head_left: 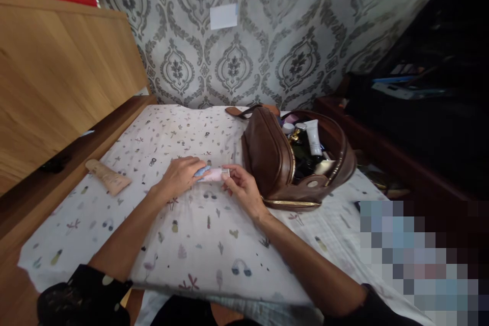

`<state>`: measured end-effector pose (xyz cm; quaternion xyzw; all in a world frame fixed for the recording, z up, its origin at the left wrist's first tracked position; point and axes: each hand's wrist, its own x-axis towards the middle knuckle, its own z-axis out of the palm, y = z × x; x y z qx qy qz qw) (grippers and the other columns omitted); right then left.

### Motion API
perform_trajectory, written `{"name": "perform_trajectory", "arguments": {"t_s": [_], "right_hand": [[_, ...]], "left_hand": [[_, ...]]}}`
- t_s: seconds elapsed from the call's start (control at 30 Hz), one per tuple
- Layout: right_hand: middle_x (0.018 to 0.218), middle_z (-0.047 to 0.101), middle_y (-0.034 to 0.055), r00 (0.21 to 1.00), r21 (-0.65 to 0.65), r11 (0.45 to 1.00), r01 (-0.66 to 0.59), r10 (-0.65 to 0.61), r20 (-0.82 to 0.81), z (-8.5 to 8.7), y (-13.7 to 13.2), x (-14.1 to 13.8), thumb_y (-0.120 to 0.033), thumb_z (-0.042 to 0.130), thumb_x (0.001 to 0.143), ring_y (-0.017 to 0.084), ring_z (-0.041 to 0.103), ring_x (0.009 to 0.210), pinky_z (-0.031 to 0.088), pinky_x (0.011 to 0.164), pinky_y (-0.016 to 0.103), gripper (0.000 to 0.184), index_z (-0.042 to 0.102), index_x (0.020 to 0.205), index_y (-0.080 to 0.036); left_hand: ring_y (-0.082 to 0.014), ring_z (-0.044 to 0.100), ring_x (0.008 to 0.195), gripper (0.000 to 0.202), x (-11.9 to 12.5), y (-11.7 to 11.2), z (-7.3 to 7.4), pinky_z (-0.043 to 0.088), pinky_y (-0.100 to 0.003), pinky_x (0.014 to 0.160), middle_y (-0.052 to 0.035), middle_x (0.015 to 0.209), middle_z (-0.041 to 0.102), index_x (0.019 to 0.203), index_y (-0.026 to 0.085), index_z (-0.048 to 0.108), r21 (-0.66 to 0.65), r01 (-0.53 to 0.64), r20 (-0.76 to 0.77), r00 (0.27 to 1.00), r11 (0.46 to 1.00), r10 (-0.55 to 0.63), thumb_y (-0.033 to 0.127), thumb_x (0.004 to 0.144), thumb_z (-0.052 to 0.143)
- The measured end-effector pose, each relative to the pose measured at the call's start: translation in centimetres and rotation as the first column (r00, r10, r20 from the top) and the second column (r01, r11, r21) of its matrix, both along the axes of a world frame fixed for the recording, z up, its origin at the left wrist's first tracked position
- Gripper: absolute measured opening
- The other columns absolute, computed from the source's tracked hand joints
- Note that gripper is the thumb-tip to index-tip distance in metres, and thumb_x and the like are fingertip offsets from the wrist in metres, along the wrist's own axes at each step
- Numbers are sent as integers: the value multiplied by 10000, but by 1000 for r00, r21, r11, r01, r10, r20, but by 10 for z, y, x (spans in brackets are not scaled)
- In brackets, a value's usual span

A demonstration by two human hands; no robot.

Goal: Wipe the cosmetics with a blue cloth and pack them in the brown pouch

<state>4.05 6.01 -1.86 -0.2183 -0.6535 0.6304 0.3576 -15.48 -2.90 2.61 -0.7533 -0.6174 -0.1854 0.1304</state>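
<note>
One pale pink tube [214,175] is held near level above the patterned cloth [208,244], between the two hands. The left hand [184,175] closes over its blue end; the right hand [241,187] pinches the opposite end between thumb and fingers. This two-ended grip presumably steadies the tube and leaves its middle exposed. One brown bag [265,147] stands just beside the right hand, its zipped mouth open, which likely keeps the contents accessible. Count: one white tube [314,137] inside the bag, among overlapping items too crowded to number; one beige tube [109,177] lying apart, left of the left hand.
</note>
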Motion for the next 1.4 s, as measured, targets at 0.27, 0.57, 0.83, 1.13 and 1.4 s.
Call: {"name": "perform_trajectory", "arguments": {"t_s": [0.27,0.57,0.83,1.13,1.4], "right_hand": [[620,540,-52,999,31,1000,6,-7,53,3,-2,1,-633,663,809,99,497,478,393,467,236,472,561,908,-183],[688,564,-36,994,82,997,-14,5,106,2,-4,4,-568,654,828,123,545,544,431,540,258,389,544,894,-202],[858,627,23,993,170,985,-20,0,120,-1,-3,5,-478,664,835,175,607,770,502,699,299,356,581,1035,-196],[611,557,-38,976,155,987,-45,10,216,6,-4,7,-652,541,886,120,520,459,389,476,249,441,491,834,-217],[697,563,-31,982,112,991,-78,57,179,6,-5,6,-612,557,881,133,564,565,431,543,250,403,512,927,-214]], "left_hand": [[-258,594,967,302,16,0,-7,421,-373,814,-82,1021,674,1124,188,568,8,1,-299,954,1000,2,432,951,607],[-247,582,917,142,10,3,-11,408,-361,781,-65,952,644,1007,194,553,-57,-16,-273,962,998,0,257,906,631],[-234,572,883,155,4,4,-12,398,-343,758,-45,917,628,975,197,558,-61,3,-245,969,998,-18,233,864,660],[-249,580,885,77,8,3,-13,411,-374,761,-56,901,636,955,192,583,-32,26,-284,958,999,-34,257,915,597],[-241,599,861,89,8,0,-8,425,-356,742,-60,902,650,963,189,572,7,75,-306,949,997,-70,230,900,620]]}}
